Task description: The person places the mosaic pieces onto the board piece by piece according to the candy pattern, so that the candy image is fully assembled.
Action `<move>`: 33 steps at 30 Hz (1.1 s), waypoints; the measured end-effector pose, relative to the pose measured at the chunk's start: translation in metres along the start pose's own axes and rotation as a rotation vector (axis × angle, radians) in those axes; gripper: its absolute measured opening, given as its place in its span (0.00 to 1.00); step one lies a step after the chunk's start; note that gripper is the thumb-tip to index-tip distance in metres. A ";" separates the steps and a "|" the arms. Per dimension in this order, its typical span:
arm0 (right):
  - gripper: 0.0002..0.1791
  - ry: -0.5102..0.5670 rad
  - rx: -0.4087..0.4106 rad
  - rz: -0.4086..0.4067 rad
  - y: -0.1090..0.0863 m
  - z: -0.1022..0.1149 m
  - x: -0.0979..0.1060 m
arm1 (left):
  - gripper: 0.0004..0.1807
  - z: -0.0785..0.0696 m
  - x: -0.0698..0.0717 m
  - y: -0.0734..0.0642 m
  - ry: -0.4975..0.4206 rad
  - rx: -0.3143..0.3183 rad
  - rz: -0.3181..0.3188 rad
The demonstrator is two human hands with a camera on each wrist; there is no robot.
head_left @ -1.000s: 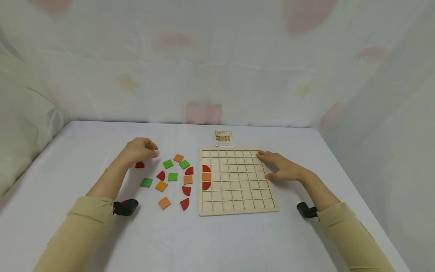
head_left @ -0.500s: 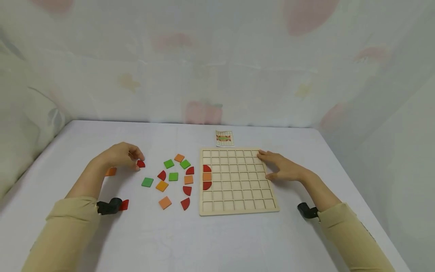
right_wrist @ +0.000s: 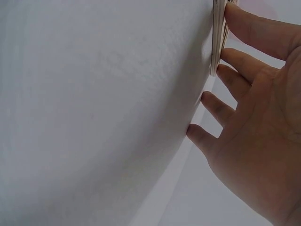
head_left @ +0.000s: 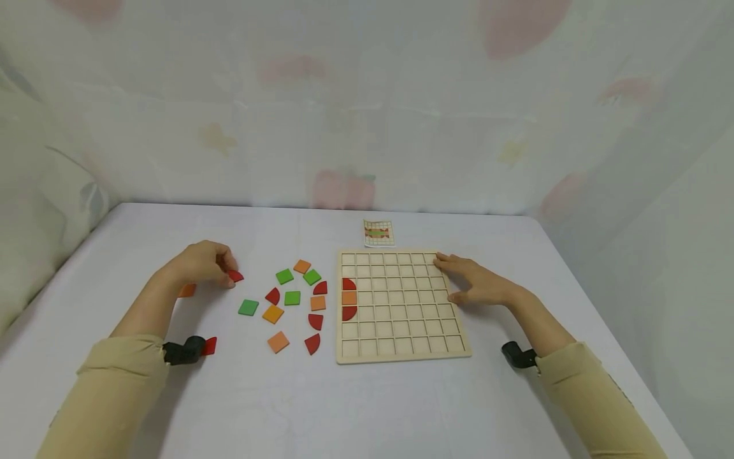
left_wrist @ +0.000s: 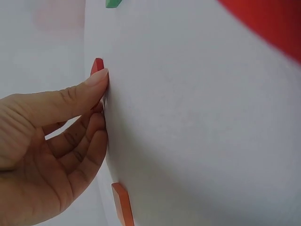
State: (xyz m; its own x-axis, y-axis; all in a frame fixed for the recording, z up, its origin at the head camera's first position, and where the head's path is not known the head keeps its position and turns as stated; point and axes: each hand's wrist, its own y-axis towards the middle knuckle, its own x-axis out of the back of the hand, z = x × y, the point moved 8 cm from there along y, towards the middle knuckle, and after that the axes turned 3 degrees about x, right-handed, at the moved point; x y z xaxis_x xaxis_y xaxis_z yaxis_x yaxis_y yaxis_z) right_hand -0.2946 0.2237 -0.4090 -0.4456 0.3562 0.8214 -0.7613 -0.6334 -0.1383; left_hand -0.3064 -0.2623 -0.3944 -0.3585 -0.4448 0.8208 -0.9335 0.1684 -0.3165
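Note:
At the left of the table, my left hand (head_left: 205, 262) pinches a red quarter-circle tile (head_left: 236, 276) between thumb and fingers. In the left wrist view that tile (left_wrist: 97, 67) stands tilted at the tabletop, partly hidden by the thumb. My right hand (head_left: 474, 280) rests with spread fingers on the right edge of the wooden grid board (head_left: 404, 358); in the right wrist view thumb and fingertips touch the board's edge (right_wrist: 217, 40). Along the board's left column sit an orange square (head_left: 348, 298) and two red quarter-circles, one above it (head_left: 348, 284) and one below.
Between left hand and board lie several loose tiles: green squares (head_left: 248, 307), orange squares (head_left: 278, 342) and red quarter-circles (head_left: 312, 344). An orange tile (head_left: 187, 291) lies by the left wrist, a red one (head_left: 209, 345) beside the black wrist camera. A pattern card (head_left: 378, 234) lies behind the board.
My left hand has moved left and down to the red quarter-circle at the far left and now pinches it, tilting it. The right hand and the board have stayed put.

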 end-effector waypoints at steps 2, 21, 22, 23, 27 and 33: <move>0.46 0.002 0.000 0.000 0.000 0.000 0.000 | 0.13 0.001 0.001 0.000 0.009 -0.002 -0.019; 0.46 0.004 0.004 0.000 0.001 -0.001 0.000 | 0.12 0.002 0.005 -0.001 0.008 0.004 -0.050; 0.46 0.003 0.003 0.001 0.001 -0.001 0.000 | 0.11 0.001 0.005 -0.001 0.005 0.003 -0.051; 0.46 0.002 0.003 0.002 0.001 -0.001 0.000 | 0.11 0.001 0.005 -0.001 -0.003 0.002 -0.051; 0.46 0.003 0.000 0.003 0.001 -0.002 0.000 | 0.10 -0.001 0.005 0.001 -0.014 -0.003 -0.062; 0.46 0.000 0.000 0.002 0.001 -0.002 0.000 | 0.16 -0.021 0.006 -0.002 0.001 -0.029 -0.086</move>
State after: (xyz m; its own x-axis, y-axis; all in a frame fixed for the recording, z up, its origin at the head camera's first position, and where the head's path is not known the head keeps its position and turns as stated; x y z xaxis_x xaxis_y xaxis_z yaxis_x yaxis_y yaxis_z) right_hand -0.2967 0.2248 -0.4101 -0.4469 0.3555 0.8209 -0.7605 -0.6342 -0.1394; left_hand -0.3069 -0.2466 -0.3790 -0.2774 -0.4578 0.8447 -0.9604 0.1550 -0.2314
